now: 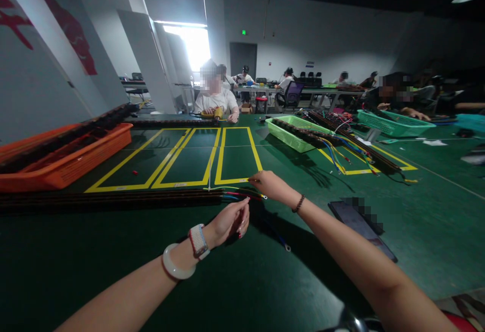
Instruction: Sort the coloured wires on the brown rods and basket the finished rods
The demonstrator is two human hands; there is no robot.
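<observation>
A long dark bundle of cable sleeving (113,199) lies across the green table, with several coloured wires (235,193) fanning out of its right end. My left hand (231,221) is closed in a pinch on one thin wire near that end. Just beyond, my right hand (271,184) has its fingers pinched together on another wire tip. A loose blue wire (278,238) lies on the table between my forearms. Both arms reach in from the bottom edge.
An orange crate (64,162) of dark harnesses sits at the left. A green basket (293,135) and another harness (352,145) lie at the right. A phone (359,226) rests beside my right forearm. People sit at the far edge and at other tables.
</observation>
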